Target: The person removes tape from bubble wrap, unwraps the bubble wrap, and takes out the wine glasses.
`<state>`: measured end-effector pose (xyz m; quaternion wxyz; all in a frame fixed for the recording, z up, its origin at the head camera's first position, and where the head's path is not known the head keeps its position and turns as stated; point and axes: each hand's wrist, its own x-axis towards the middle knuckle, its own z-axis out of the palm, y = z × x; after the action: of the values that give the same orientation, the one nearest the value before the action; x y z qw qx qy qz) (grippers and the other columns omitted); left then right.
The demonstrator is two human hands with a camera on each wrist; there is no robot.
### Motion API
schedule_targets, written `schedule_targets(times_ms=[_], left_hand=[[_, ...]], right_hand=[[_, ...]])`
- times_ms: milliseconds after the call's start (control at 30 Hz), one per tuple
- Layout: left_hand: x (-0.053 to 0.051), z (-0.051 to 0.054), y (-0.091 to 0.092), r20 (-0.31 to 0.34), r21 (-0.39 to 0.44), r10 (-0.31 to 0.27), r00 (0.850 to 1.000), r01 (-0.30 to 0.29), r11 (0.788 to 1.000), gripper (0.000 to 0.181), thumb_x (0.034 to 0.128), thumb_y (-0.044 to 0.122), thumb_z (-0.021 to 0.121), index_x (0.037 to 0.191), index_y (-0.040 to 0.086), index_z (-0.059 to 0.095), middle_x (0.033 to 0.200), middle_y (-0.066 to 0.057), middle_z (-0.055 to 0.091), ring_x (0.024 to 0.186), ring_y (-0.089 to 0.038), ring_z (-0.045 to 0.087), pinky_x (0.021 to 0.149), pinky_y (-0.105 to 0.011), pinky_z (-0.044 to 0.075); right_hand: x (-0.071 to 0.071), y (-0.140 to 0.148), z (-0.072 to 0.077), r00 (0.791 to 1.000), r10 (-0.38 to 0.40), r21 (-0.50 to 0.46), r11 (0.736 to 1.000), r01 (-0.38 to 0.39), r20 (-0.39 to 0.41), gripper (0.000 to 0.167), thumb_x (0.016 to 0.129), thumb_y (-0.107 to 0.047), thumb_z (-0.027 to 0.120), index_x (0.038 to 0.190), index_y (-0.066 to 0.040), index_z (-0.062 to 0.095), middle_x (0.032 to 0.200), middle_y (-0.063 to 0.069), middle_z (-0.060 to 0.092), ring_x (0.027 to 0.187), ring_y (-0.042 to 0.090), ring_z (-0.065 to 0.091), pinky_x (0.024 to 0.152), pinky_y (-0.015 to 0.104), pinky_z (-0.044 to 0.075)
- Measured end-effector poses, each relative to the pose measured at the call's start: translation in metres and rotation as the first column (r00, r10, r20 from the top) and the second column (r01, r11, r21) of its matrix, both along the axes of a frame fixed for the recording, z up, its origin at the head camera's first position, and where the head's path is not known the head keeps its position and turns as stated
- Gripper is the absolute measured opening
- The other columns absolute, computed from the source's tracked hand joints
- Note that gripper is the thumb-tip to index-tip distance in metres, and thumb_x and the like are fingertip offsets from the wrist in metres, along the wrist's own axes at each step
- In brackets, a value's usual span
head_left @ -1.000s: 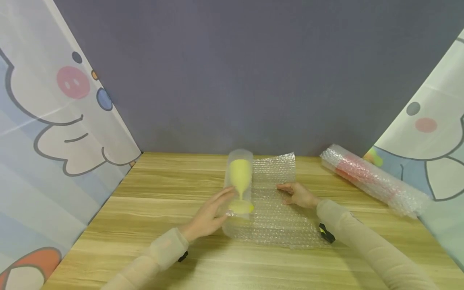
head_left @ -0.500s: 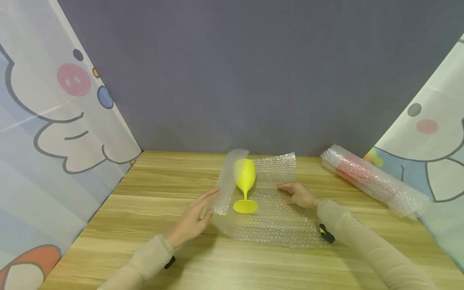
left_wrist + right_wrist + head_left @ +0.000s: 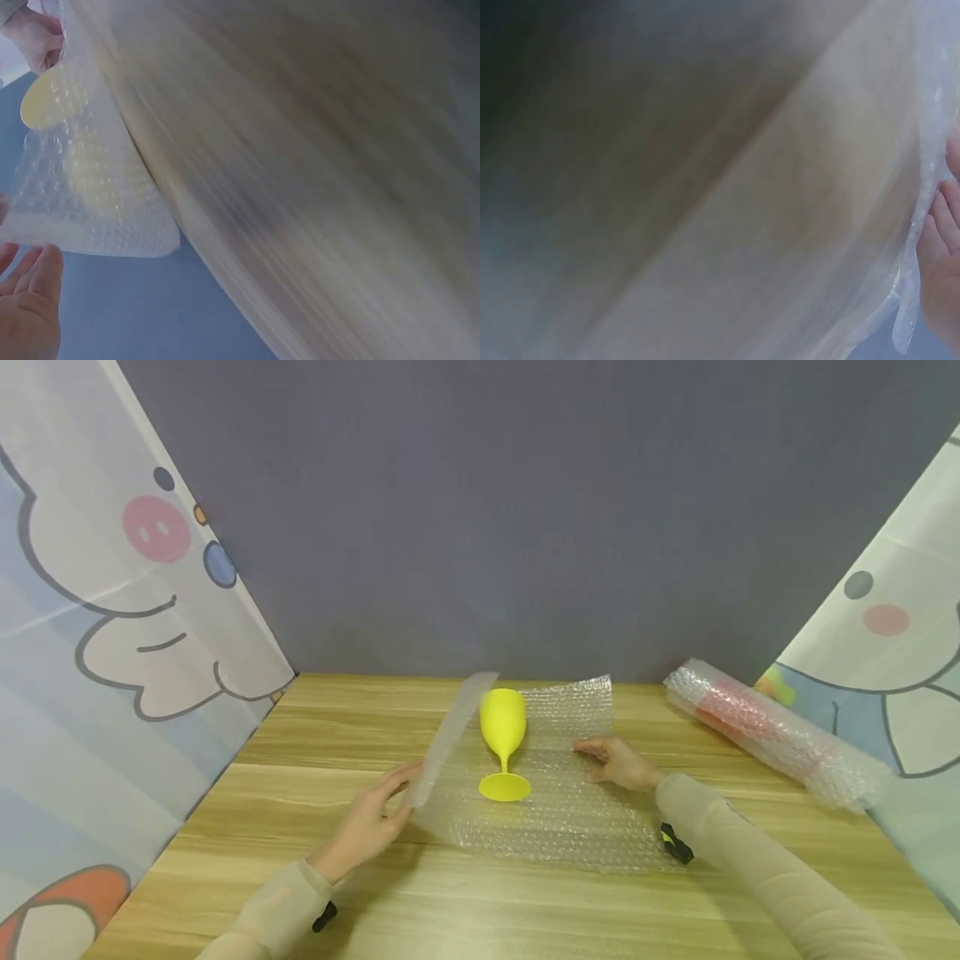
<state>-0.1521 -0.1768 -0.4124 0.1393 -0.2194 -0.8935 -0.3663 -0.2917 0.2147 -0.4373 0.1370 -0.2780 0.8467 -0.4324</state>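
Observation:
A yellow goblet point(image 3: 503, 727) lies on its side on a sheet of bubble wrap point(image 3: 555, 810), its foot toward me. At the sheet's left, a raised flap point(image 3: 452, 739) leans up beside the goblet. My left hand point(image 3: 367, 818) holds that flap's edge between thumb and fingers. In the left wrist view, fingers point(image 3: 34, 281) lie along the wrap's edge, with the goblet seen blurred through the plastic. My right hand point(image 3: 618, 762) rests on the wrap to the right of the goblet, its fingers loosely extended.
A thick roll of bubble wrap point(image 3: 776, 731) with something red showing through it lies at the right rear of the wooden table point(image 3: 322, 735). A dark grey panel point(image 3: 480, 527) stands behind, with cartoon-printed cloths at both sides.
My left hand has moved left and toward me, drawing the flap off the goblet, which was covered before. My right hand has stayed in place.

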Motion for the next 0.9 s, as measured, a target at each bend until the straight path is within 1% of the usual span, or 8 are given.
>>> schedule_targets(times_ms=[67,167,267,400,467,633,767,900], left_hand=[[0.001,0.000,-0.004,0.000,0.007,-0.002,1.000,0.002,1.000,0.057,0.0785,-0.006,0.064,0.132,0.004,0.046,0.134,-0.012,0.049,0.116,-0.028,0.052,0.094,-0.036,0.047],[0.004,0.000,-0.010,0.031,0.031,0.018,0.999,-0.018,0.999,0.054,0.0813,-0.002,0.063,0.132,0.002,0.044,0.132,-0.013,0.050,0.115,-0.027,0.054,0.094,-0.036,0.047],[0.005,0.000,-0.015,0.086,0.066,0.054,0.995,-0.060,0.996,0.053,0.0835,0.000,0.062,0.133,0.000,0.042,0.132,-0.016,0.050,0.113,-0.029,0.055,0.095,-0.039,0.046],[0.006,0.001,-0.022,0.156,0.120,0.102,0.982,-0.122,0.985,0.053,0.0850,0.002,0.061,0.133,-0.002,0.041,0.133,-0.022,0.048,0.115,-0.035,0.053,0.095,-0.042,0.044],[0.005,0.001,-0.025,0.177,0.143,0.126,0.976,-0.152,0.978,0.052,0.0853,0.003,0.061,0.133,-0.002,0.041,0.131,-0.024,0.048,0.115,-0.037,0.053,0.093,-0.042,0.046],[0.004,0.000,-0.032,0.207,0.155,0.195,0.959,-0.229,0.961,0.052,0.0845,0.006,0.063,0.132,-0.001,0.044,0.125,-0.025,0.053,0.112,-0.038,0.054,0.087,-0.040,0.051],[0.005,0.000,-0.037,0.253,0.165,0.201,0.946,-0.247,0.955,0.051,0.0833,0.004,0.064,0.130,-0.002,0.046,0.123,-0.026,0.054,0.110,-0.037,0.055,0.086,-0.036,0.052],[0.006,-0.001,-0.041,0.308,0.150,0.187,0.933,-0.241,0.959,0.047,0.0822,0.000,0.063,0.127,-0.005,0.048,0.119,-0.028,0.056,0.107,-0.037,0.058,0.084,-0.029,0.053]], right_hand=[[0.001,-0.001,0.000,1.000,-0.002,0.004,1.000,0.002,0.007,0.058,0.076,0.003,0.067,0.127,0.014,0.042,0.133,0.031,0.041,0.125,0.046,0.036,0.106,0.053,0.028],[0.001,-0.001,0.000,1.000,0.001,-0.005,1.000,-0.001,0.020,0.059,0.075,0.004,0.066,0.127,0.015,0.041,0.134,0.031,0.041,0.126,0.046,0.035,0.106,0.053,0.027],[0.002,-0.001,0.000,1.000,0.007,-0.005,1.000,-0.007,0.017,0.059,0.075,0.004,0.066,0.127,0.015,0.041,0.134,0.031,0.040,0.126,0.046,0.035,0.106,0.053,0.027],[0.001,0.000,-0.002,1.000,0.000,-0.004,1.000,0.000,0.010,0.058,0.076,0.004,0.066,0.127,0.015,0.041,0.134,0.031,0.040,0.125,0.047,0.035,0.106,0.053,0.027],[0.001,0.001,-0.001,1.000,-0.007,-0.005,1.000,0.007,0.014,0.058,0.076,0.004,0.066,0.127,0.015,0.041,0.134,0.031,0.040,0.126,0.047,0.035,0.106,0.053,0.027],[0.002,0.002,0.001,1.000,-0.010,0.000,1.000,0.010,0.011,0.058,0.076,0.004,0.065,0.127,0.015,0.041,0.134,0.032,0.040,0.126,0.047,0.035,0.106,0.053,0.027],[0.004,0.001,0.002,1.000,-0.018,0.004,1.000,0.018,0.004,0.058,0.076,0.004,0.066,0.127,0.015,0.042,0.133,0.031,0.041,0.125,0.046,0.036,0.106,0.053,0.028],[0.004,-0.001,0.002,1.000,-0.017,0.000,1.000,0.017,-0.004,0.058,0.075,0.004,0.067,0.126,0.015,0.043,0.132,0.031,0.042,0.125,0.046,0.037,0.106,0.052,0.028]])
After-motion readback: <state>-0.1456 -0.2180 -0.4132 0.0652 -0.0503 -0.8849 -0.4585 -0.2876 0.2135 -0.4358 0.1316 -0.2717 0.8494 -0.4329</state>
